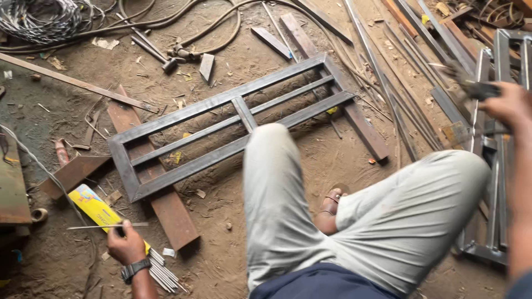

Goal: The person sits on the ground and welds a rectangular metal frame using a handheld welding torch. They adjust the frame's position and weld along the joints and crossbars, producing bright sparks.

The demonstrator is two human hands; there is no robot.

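I squat on a dirt floor, my knees in light trousers filling the lower middle. My left hand [125, 243], with a watch on its wrist, pinches a thin welding rod [100, 226] that lies level and points left. It hovers over a yellow rod packet [100, 209] with several bare rods [163, 272] spilling from its end. My right hand [507, 102] is raised at the right edge and grips a dark, blurred tool [471, 86], probably an electrode holder. A rectangular welded steel frame [233, 124] with inner bars rests on flat steel strips in front of me.
Cables and a coil of wire [44, 19] lie at the top left, a hammer [160, 55] close by. Long steel bars [399, 72] and flats are scattered at the top right. A second steel frame [499, 166] stands along the right edge. Rusty plates [14, 188] sit at the left.
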